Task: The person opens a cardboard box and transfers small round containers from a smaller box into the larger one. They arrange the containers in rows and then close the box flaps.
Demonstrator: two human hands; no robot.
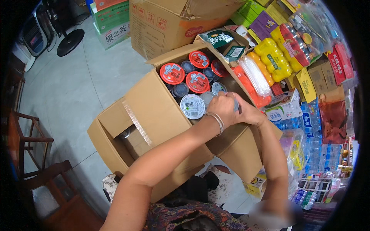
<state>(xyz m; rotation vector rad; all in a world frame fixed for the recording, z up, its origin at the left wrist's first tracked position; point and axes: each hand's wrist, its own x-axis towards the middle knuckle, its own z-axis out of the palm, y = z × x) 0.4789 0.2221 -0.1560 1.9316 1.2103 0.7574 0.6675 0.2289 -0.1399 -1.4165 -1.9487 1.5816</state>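
Observation:
An open cardboard box (167, 95) stands before me, holding several round sealed cups with red lids (172, 73) and white lids (192, 106). Above its near right part, my left hand (223, 107), with two bracelets at the wrist, and my right hand (250, 111) meet. Both close around a clear plastic cup (236, 105), which shows only in part between them; my fingers hide the rest. Upside-down, dark-filled cups (180, 89) sit among the red lids. Another opened cardboard box (108, 144) lies at the near left with a clear round item (125, 134) inside.
A large carton (153, 31) stands behind the box. Packed drinks, including a yellow shrink-wrapped pack (273, 60) and water bottles (313, 144), crowd the right side. Wooden chairs (57, 190) stand at the left, and a black round stand base (70, 42) is at the far left.

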